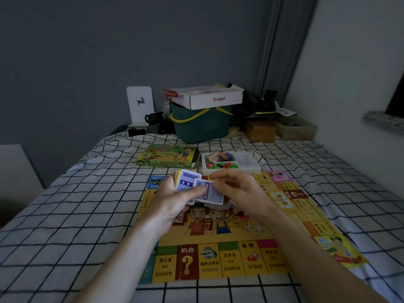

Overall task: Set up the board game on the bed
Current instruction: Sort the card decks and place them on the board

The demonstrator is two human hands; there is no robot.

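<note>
A yellow paper game board [240, 256] lies flat on the checked bed sheet. Above its middle, my left hand [175, 197] holds a stack of purple-and-white cards [187, 179]. My right hand [238, 189] pinches one card [213, 194] at the top of that stack, partly pulled off to the right. More cards or notes lie on the board under my hands, mostly hidden. Behind the board stand the green game box [167, 159] and a white plastic tray [231, 164] holding small coloured pieces.
At the bed's head stand a dark green basket [202, 125] with a white carton on top, a wooden box [260, 131], a white card with a deer and dark clutter. A wall runs along the right side. Checked sheet [76, 215] spreads left of the board.
</note>
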